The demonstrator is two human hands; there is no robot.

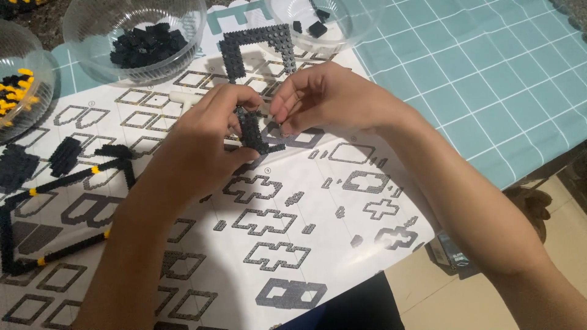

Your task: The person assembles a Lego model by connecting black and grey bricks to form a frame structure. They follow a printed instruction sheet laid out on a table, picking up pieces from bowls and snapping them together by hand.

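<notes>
1. One large white paper instruction sheet printed with grey brick outlines [293, 244] spreads under both hands, lying on a teal gridded cutting mat [489, 73] that reaches away to the right of the right hand.
2. Three clear plastic bowls sit beyond the hands: one holding black bricks [143, 43] up and left of the left hand, one holding yellow and black bricks [18, 85] far left, and a third with a few black pieces [318, 24] above the right hand.
3. A long black frame of bricks with yellow joints [55, 183] lies well left of the left hand.
4. An L-shaped dark grey brick plate [257, 43] rests just beyond both hands.
5. The left hand [202, 146] curls shut around a small black brick assembly [252, 131], its long axis running away from the person, slightly tilted.
6. The right hand [330, 98] pinches its fingertips [281, 116] together at the assembly's right side, touching it; whether they grip a separate piece I cannot tell.
</notes>
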